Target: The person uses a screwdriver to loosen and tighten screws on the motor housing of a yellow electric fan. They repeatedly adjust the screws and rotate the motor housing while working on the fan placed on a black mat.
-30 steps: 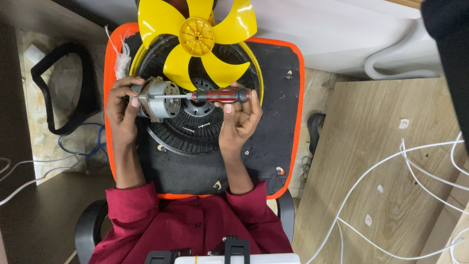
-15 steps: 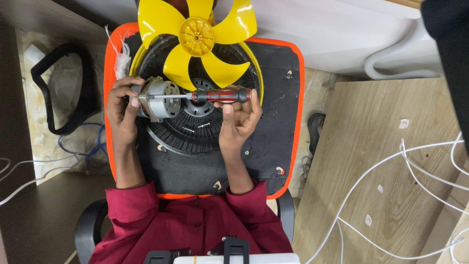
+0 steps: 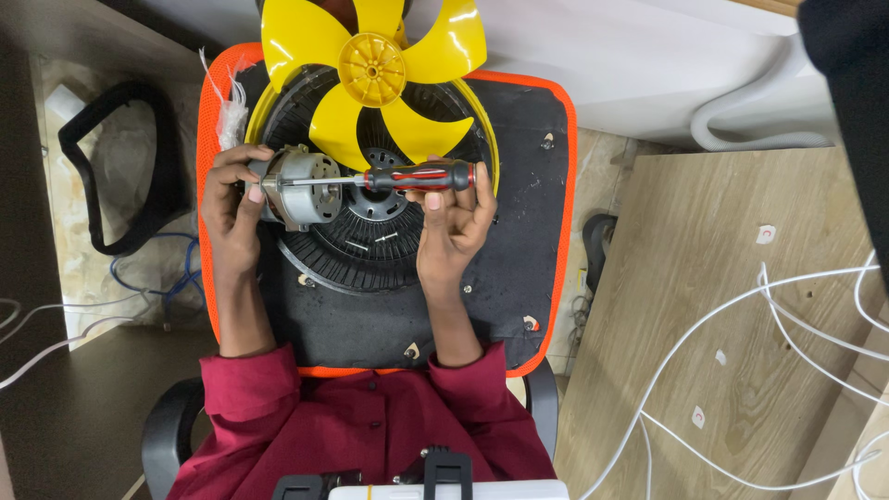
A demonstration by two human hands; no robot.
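Almost nothing is seen to have moved since the earlier frames; the hands, the motor and the tool are held in the same pose, and only a slight settling of the grip can be made out. The left hand [image 3: 230,199] is closed around the small silver-grey metal fan motor [image 3: 298,190], with the thumb pressed against its near end; the motor is held in the air just above the round black ribbed plastic fan grille [image 3: 370,250]. The right hand [image 3: 452,218] is curled loosely, its fingertips pinching the red-and-black-handled screwdriver [image 3: 417,176], whose thin steel shaft is laid level and set against the motor's housing. Behind them the yellow five-bladed plastic fan blade [image 3: 370,69] is propped upright; grille and blade are carried on the black fabric mat with an orange border [image 3: 532,231], which is spread over the lap of the person in the dark red shirt [image 3: 361,431].

Several slips can be feared from this pose; because the motor is held free and not braced on the mat, a hard push on the driver could twist it out of the left hand and drop it onto the grille; because the handle is only pinched, the tip could jump out of the screw head, rounding it or jabbing the left thumb, which lies close to the shaft's line; a loosened screw could fall between the grille's ribs, where two small pale ones seem to lie already, and be lost; the leaning blade could be knocked over by an elbow.
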